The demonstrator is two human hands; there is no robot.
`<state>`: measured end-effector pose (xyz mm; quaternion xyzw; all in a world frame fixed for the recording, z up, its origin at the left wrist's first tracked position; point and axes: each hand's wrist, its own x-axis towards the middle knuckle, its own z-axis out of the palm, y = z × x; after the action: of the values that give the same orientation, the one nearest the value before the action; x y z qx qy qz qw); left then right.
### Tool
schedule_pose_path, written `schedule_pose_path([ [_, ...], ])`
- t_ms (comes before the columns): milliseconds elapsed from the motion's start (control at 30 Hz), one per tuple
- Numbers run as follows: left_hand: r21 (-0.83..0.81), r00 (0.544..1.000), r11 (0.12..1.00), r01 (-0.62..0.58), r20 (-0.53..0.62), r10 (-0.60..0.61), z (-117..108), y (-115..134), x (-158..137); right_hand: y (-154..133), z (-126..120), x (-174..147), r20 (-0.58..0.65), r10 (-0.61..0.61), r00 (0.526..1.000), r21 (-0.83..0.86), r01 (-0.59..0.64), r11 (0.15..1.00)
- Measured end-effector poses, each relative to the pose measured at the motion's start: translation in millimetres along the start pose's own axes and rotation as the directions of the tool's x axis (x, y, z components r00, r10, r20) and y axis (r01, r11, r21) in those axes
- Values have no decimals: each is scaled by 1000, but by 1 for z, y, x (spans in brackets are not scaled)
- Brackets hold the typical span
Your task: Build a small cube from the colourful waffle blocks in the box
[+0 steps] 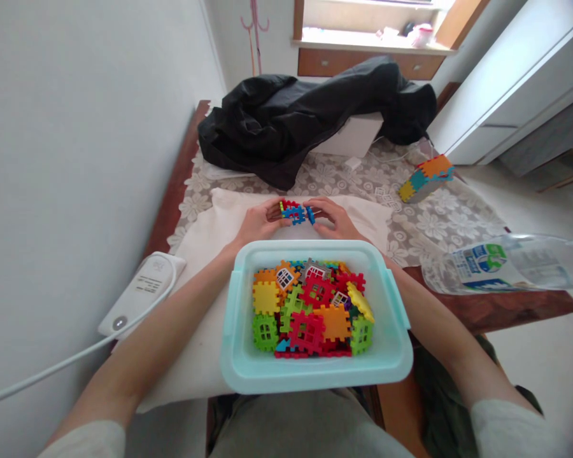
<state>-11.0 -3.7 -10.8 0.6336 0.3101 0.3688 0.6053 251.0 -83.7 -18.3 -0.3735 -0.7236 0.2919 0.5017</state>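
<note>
Just beyond the light-blue tub [233, 318], my two hands face each other over a white cloth. My left hand [263, 219] is closed on a small group of joined plastic building tiles [292, 213] in blue and red, with a bit of yellow-green at its left edge. Between the fingers of my right hand [333, 216] is a blue tile [310, 215], turned nearly edge-on and close to the joined tiles. Whether the two touch I cannot tell. Inside the tub lie many notched tiles [310, 305] in red, orange, yellow, green and grey, several with window lattices.
A built tile block [427, 178] stands on the lace tablecloth at the right. Nearer lies a clear plastic bottle [506, 262] on its side. A white power strip [143, 292] with a cable is at the left, by the wall. Black fabric [310, 114] covers the back.
</note>
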Motion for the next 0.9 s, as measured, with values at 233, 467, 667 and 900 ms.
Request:
schedule_pose_path([
  [233, -48, 999, 999, 18, 47, -15, -2, 0, 1, -4, -1, -1, 3, 102, 995, 80, -102, 992],
  [467, -54, 998, 998, 28, 51, -25, -2, 1, 1, 1, -2, 1, 0, 144, 990, 111, -143, 983],
  [667, -65, 997, 998, 22, 70, -17, -4, 1, 2, 5, -2, 3, -54, 171, 984, 139, -162, 977],
  [900, -54, 997, 998, 39, 71, -35, -3, 4, -1, 6, -3, 5, -74, 218, 973, 146, -205, 968],
])
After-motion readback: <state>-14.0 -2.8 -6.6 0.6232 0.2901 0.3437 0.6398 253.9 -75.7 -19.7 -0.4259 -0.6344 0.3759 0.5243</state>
